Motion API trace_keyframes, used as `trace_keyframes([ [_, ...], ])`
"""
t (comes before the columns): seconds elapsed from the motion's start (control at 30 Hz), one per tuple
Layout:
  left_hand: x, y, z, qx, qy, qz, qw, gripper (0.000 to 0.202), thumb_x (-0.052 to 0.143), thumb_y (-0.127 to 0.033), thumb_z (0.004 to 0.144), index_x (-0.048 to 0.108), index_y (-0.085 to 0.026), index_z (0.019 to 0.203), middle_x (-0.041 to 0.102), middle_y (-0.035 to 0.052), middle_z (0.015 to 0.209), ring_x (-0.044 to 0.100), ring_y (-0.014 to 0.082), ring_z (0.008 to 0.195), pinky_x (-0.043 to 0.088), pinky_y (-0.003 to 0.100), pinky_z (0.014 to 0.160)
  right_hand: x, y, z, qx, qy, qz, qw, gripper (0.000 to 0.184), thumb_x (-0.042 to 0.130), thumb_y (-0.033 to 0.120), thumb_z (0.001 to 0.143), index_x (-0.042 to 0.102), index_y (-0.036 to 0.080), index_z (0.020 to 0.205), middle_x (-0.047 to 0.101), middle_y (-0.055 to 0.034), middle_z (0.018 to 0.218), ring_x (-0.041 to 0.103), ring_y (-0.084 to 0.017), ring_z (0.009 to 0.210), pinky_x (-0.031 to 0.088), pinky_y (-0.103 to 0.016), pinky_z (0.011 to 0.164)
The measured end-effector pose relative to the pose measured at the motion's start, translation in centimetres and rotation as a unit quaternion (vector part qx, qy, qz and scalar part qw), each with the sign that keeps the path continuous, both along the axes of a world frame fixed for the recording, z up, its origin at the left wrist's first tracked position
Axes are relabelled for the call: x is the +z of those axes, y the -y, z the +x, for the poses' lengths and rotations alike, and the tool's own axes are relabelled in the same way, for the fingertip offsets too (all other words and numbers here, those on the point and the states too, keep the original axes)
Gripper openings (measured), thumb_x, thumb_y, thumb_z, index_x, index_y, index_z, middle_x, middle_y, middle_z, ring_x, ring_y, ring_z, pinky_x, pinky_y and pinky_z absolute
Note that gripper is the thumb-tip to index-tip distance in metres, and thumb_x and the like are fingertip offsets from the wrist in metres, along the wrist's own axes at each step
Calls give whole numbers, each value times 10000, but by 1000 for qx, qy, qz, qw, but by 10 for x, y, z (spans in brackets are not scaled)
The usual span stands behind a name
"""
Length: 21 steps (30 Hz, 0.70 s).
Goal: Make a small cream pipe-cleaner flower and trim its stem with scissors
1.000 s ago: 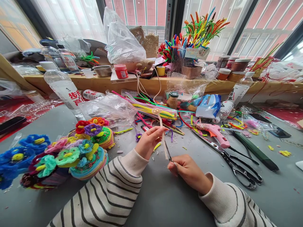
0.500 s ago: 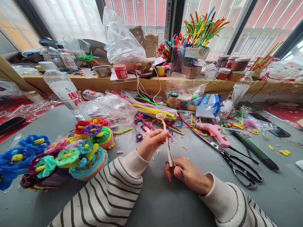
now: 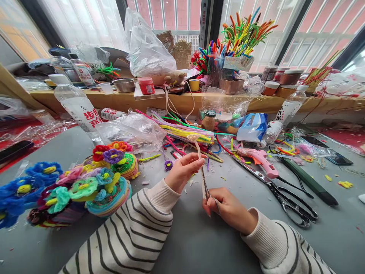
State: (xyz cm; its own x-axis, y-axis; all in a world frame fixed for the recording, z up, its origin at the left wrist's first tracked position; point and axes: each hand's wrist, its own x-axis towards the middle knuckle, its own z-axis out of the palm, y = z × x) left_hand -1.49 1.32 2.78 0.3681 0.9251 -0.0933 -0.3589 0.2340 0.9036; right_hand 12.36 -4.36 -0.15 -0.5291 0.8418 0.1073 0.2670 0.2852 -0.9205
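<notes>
My left hand (image 3: 186,169) pinches the stem of a pale cream pipe cleaner flower (image 3: 198,146), its looped head up and its tail hanging below my fingers. My right hand (image 3: 224,207) is closed around a small pair of scissors (image 3: 208,192); the slim metal blades point up alongside the lower stem. Whether the blades touch the stem I cannot tell. Beyond the flower head lies a bundle of coloured pipe cleaners (image 3: 182,133). A little purple flower (image 3: 168,164) rests on the table left of the stem.
Finished pipe cleaner flowers (image 3: 82,186) in pots crowd the left side. To the right lie a pink glue gun (image 3: 261,160), large black-handled scissors (image 3: 288,201) and a dark green bar (image 3: 310,182). A water bottle (image 3: 74,104) and a plastic bag (image 3: 134,131) stand behind.
The small scissors' blades have turned more upright, closer along the stem. The flower head has tilted slightly. Both hands stay in nearly the same place.
</notes>
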Motion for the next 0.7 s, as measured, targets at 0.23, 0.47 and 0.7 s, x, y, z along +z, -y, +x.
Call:
trace_keyframes([
  [0.23, 1, 0, 0, -2, 9, -36, 999, 149, 683, -266, 568, 612, -155, 636, 471, -35, 589, 389, 44, 549, 278, 196, 547, 0, -1, -1, -23, 19, 15, 999, 635, 229, 657, 756, 457, 142, 462, 423, 15, 456, 369, -75, 450, 302, -198, 471],
  [0.47, -2, -2, -1, 7, 23, -43, 999, 156, 675, -266, 581, 639, -158, 687, 497, -25, 644, 405, 38, 563, 295, 185, 545, 0, -2, -2, -48, 27, 25, 998, 611, 265, 656, 747, 398, 154, 425, 382, 26, 424, 342, -74, 429, 287, -203, 460],
  [0.7, -1, -2, -2, 10, 39, -46, 998, 126, 668, -238, 594, 646, -162, 693, 506, -26, 645, 418, 37, 569, 314, 174, 541, 2, -2, -3, -70, 27, 16, 997, 585, 325, 634, 745, 375, 161, 405, 378, 27, 410, 342, -78, 430, 305, -205, 475],
])
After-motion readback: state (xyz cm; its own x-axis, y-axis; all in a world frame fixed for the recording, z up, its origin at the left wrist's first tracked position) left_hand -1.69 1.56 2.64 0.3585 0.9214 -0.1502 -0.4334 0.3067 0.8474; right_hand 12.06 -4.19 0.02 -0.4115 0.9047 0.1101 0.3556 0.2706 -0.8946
